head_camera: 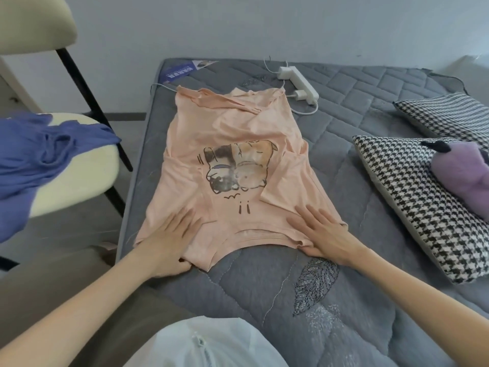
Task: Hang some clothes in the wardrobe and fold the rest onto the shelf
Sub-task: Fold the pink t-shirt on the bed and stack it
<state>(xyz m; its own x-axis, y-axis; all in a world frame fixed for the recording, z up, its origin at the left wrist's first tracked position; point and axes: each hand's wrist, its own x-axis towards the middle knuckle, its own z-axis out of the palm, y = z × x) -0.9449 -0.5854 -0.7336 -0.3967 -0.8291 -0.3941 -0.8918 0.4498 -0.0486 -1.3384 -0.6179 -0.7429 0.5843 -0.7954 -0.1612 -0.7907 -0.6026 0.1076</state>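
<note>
My left hand palm down, fingers straight and slightly spread, thumb tucked back toward me, my right hand flat likewise, fingers angled forward and left, bare forearms reaching in from both near corners

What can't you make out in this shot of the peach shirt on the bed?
Head view:
Blue garment: cut off by the left edge.
Purple plush toy: cut off by the right edge.
Mattress label: print too small to read.
Peach shirt: near edge partly under the left hand and right hand.
Wardrobe, shelf: out of frame.
</note>
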